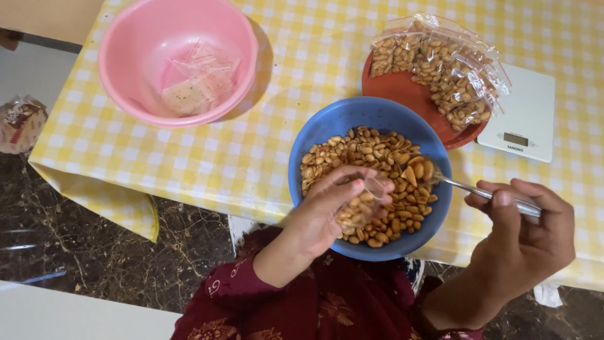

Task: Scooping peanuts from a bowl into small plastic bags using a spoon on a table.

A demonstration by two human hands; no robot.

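My left hand [324, 211] holds a small clear plastic bag [362, 204], partly filled with peanuts, over the blue bowl [327, 126]. The bowl is full of roasted peanuts [362, 151]. My right hand [525, 242] grips the handle of a metal spoon [469, 187]. The spoon's scoop carries peanuts and sits next to the bag's mouth, over the bowl. Both hands hover at the near edge of the table.
A pink bowl [126, 38] with several empty clear bags stands at the back left. A red plate [396, 88] piled with filled peanut bags [440, 66] sits behind the blue bowl. A white kitchen scale [522, 113] lies at the right. A yellow checked tablecloth [207, 157] covers the table.
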